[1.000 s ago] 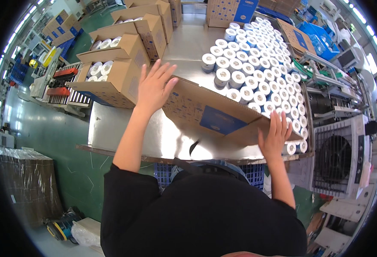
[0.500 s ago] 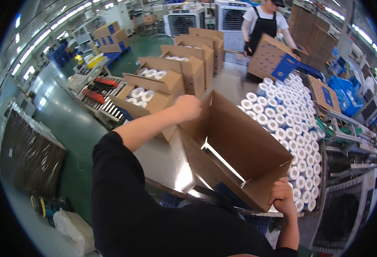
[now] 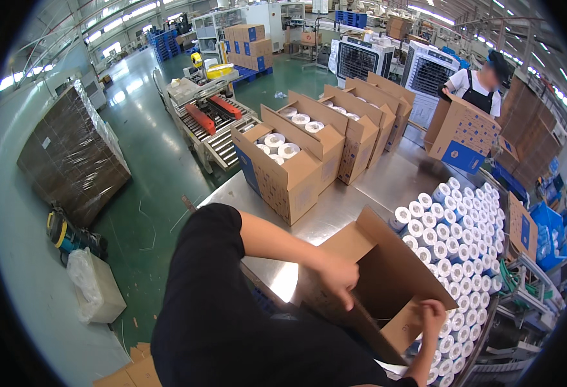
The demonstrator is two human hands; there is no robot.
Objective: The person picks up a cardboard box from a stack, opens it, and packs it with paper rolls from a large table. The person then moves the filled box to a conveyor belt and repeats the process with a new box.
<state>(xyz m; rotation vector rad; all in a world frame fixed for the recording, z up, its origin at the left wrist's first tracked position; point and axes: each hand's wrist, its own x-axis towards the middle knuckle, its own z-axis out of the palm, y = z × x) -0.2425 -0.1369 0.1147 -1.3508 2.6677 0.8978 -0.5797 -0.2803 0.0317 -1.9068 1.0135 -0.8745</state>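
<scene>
While far-left cartons (image 3: 303, 197) hold rolls (image 3: 274, 140), we list one near carton (image 3: 403, 261), none visible inside (left hand (image 3: 339, 276), right hand (image 3: 432, 314): fingers bent, grip unclear).

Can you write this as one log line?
left hand: at open brown cardboard box; right hand: on box's flap; beside box: blue-and-white cylindrical rolls

An open carton (image 3: 401, 267) is touched at its flap (image 3: 401, 327) by the right hand (image 3: 432, 316); filled boxes (image 3: 330, 158) are lined up beyond the left hand (image 3: 339, 276).
</scene>
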